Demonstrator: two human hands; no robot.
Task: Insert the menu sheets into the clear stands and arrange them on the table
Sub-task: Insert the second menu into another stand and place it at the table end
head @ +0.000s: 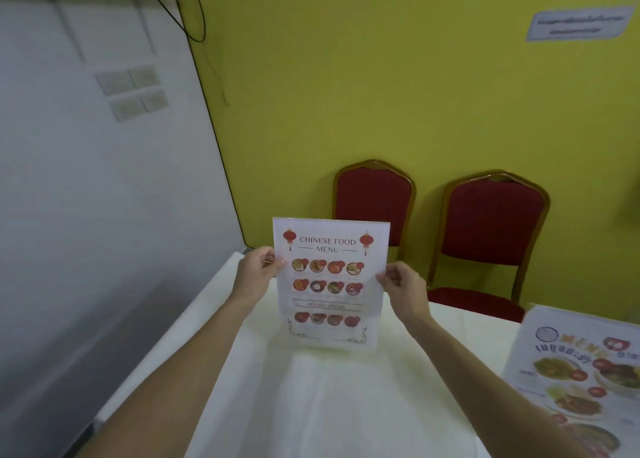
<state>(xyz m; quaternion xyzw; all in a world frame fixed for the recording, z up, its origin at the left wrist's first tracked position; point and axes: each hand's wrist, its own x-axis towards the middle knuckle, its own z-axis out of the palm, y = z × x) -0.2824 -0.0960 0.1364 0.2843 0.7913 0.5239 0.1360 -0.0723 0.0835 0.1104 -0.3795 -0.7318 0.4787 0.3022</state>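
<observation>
A clear stand holding a white "Chinese Food Menu" sheet [329, 281] stands upright near the far edge of the white-clothed table [311, 405]. My left hand [258, 272] pinches its left edge and my right hand [403, 284] pinches its right edge, thumbs on the front face. The stand's base rests on or just above the cloth; I cannot tell which. A second menu [585, 381] with food pictures lies or leans at the right edge of the view, partly cut off.
Two red padded chairs with gold frames [374, 205] [491, 222] stand behind the table against a yellow wall. A white wall runs along the left side, close to the table's left edge.
</observation>
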